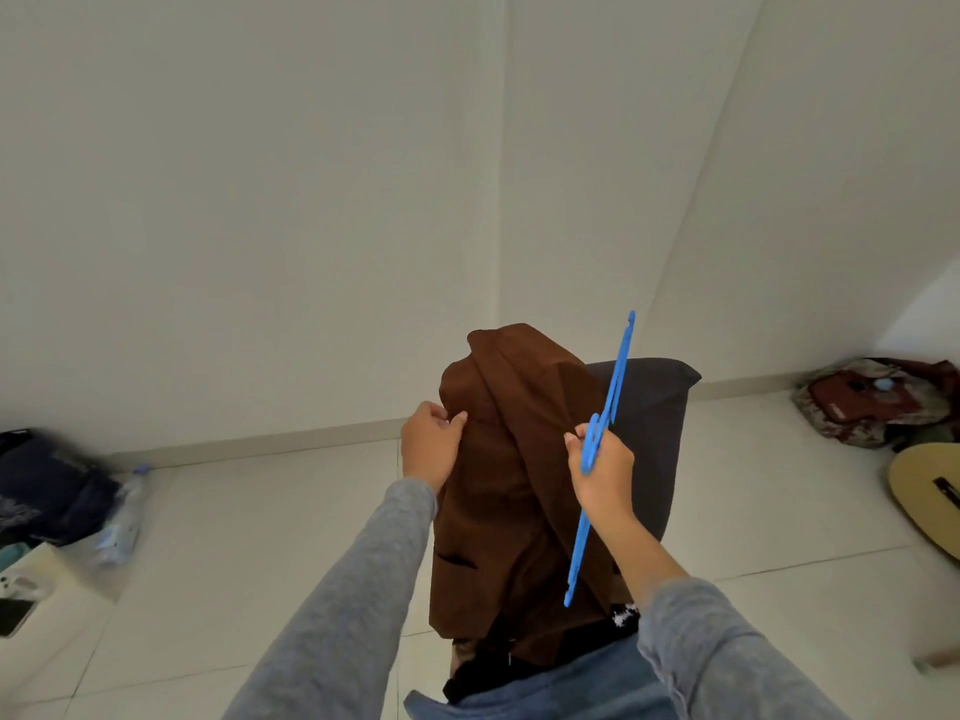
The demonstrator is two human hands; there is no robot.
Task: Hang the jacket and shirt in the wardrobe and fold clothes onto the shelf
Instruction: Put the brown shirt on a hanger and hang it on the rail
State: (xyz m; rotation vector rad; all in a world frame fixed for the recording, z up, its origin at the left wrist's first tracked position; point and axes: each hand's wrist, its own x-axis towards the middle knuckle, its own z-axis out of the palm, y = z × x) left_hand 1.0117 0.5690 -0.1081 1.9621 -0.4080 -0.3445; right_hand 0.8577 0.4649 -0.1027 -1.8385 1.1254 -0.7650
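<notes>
Denim (545, 693) and a black garment (483, 672) sit heaped at the bottom edge, right under your grey sleeves, so the folding pile is waiting. Up in the centre of the frame you've got the brown jacket (509, 485) lifted clear. Your left hand (434, 444) pinches a bunch of cloth near its top, fingers curled tight into the fabric. Your right hand (605, 475) is wrapped around the middle of the blue hanger (614, 392), which stands on end against the jacket's right side. Whether those fingers also catch cloth, I can't tell.

This looks like the hanging step, and an early one: the hanger isn't inside the jacket yet. Next you'll want to tip the hanger level and find the collar opening. Then feed one arm into a shoulder while the left hand keeps the cloth spread.

No wardrobe in sight. A dark cushion (660, 407) sits behind the jacket, a guitar (924, 491) at right.
</notes>
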